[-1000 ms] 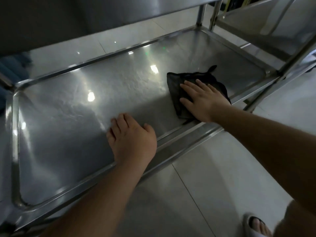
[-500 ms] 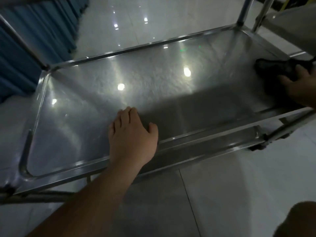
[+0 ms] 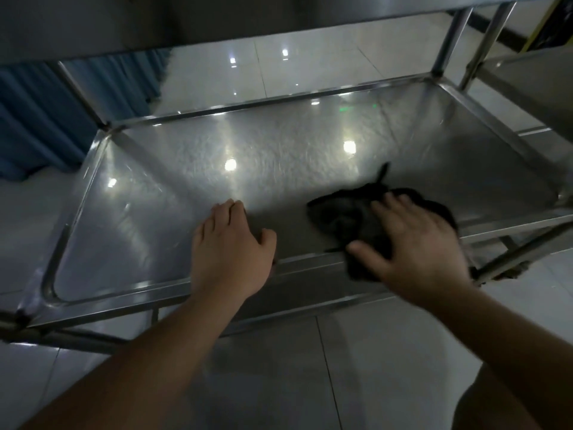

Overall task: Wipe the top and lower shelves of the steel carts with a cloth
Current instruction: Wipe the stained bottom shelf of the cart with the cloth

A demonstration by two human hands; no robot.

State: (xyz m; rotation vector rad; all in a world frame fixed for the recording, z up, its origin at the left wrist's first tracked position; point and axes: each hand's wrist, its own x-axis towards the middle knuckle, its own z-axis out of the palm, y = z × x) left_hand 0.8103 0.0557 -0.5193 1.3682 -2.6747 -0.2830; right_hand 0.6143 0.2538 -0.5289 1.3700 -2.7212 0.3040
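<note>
The lower shelf [image 3: 173, 193] of a steel cart fills the middle of the view, a shallow shiny tray with a raised rim. A dark cloth [image 3: 344, 217] lies bunched on its near right part and hangs over the front rim. My right hand [image 3: 412, 243] presses flat on the cloth with fingers spread. My left hand [image 3: 231, 246] rests palm down on the front rim and shelf floor, to the left of the cloth, holding nothing. The underside of the cart's top shelf [image 3: 186, 17] crosses the top of the view.
A second steel cart [image 3: 533, 88] stands close on the right, its legs beside the first cart's right posts. Blue curtain folds [image 3: 37, 119] hang at the far left. Glossy pale floor tiles [image 3: 310, 367] surround the cart. My knee [image 3: 496, 408] shows at the lower right.
My right hand has dragged the cloth from the shelf's far right end back left and toward the front rim. My left hand has stayed on the front rim. The view has tilted.
</note>
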